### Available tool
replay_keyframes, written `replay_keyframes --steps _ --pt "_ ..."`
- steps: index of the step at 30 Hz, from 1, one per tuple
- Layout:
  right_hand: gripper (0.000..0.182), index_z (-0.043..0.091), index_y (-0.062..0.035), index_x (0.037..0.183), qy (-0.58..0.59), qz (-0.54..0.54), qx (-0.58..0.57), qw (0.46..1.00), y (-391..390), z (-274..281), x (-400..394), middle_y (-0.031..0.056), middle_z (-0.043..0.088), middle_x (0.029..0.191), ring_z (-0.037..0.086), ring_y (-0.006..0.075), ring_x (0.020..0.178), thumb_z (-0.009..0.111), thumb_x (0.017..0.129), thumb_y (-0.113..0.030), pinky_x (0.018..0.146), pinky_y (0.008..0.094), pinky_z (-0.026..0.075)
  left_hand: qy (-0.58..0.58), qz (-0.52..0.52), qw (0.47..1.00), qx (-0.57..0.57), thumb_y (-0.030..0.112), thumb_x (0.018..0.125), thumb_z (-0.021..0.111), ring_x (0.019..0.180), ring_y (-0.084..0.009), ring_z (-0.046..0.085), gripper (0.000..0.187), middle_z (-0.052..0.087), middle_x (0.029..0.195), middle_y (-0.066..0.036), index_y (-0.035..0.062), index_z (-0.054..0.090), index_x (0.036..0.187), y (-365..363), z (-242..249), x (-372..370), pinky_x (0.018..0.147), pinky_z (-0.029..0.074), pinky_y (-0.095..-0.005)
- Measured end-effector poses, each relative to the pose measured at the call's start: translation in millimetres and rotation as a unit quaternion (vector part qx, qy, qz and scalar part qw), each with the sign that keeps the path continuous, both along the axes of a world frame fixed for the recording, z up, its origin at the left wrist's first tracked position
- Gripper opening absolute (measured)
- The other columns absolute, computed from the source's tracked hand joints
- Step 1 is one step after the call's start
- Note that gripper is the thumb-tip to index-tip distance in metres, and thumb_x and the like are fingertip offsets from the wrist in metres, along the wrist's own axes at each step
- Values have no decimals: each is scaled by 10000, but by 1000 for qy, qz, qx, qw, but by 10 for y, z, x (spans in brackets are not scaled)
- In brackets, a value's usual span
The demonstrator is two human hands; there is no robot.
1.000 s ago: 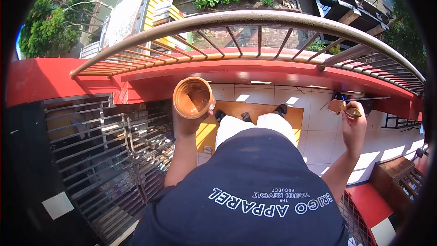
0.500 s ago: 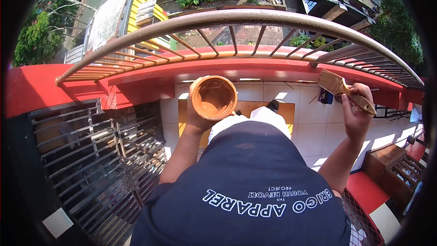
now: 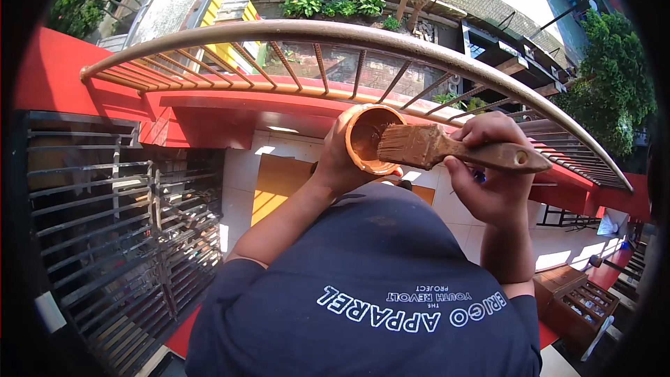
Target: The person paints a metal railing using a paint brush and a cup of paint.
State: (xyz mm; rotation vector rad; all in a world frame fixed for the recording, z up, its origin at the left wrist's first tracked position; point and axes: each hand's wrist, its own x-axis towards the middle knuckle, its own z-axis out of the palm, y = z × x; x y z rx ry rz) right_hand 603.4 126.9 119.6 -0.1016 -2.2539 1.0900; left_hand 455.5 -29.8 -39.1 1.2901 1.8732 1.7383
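Observation:
My left hand [image 3: 340,160] is wrapped round an orange-brown paint pot [image 3: 357,156], tilted so its open mouth faces me; brown paint coats the inside. In my right hand [image 3: 492,160] is a wide paintbrush [image 3: 447,148], its wooden handle pinched between thumb and fingers. The paint-stained bristles point left and overlap the pot's right rim in this view. Beyond both hands runs a curved brown metal railing [image 3: 314,31] with thin upright bars, partly painted a lighter orange-brown low down.
A red ledge [image 3: 202,126] lies under the railing. Dark metal bars [image 3: 91,220] stand at left, and a brown wooden cabinet [image 3: 576,300] is at lower right. Below are pale floor tiles [image 3: 241,174]. Past the railing lies a yard with green plants [image 3: 342,7].
My right hand has brought the paintbrush left, to the pot's mouth. The pot in my left hand has moved right, and the whole view has shifted.

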Motion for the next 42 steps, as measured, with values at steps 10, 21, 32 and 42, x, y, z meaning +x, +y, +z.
replay_keyframes --steps 10,21,32,42 --pt "279 592 -64 944 -135 73 121 981 -322 -45 -544 80 645 856 667 272 791 750 717 -28 696 356 533 44 42 998 -19 328 641 914 1121 -323 591 874 561 1244 -143 73 451 1336 -163 -116 12 938 496 -438" --pt "269 600 -57 915 -94 39 102 990 -232 -22 -424 77 645 820 662 228 734 762 704 -20 676 316 520 147 87 985 3 464 589 927 1139 -377 565 1030 530 1260 -168 67 380 1366 -224 -55 15 946 481 -477" --pt "300 545 -18 1007 -42 -24 -124 991 -93 -344 174 89 570 962 578 171 921 708 769 65 853 314 465 109 88 990 -25 428 565 958 1183 -302 567 991 561 1255 -131 70 469 1349 -182 -2 73 998 472 -425" --pt "313 524 -10 1028 6 -52 -175 983 -40 -393 463 97 519 1007 537 181 970 672 774 95 919 325 435 120 88 988 -27 417 562 962 1146 -300 603 991 573 1239 -126 65 465 1342 -103 64 166 967 505 -423"
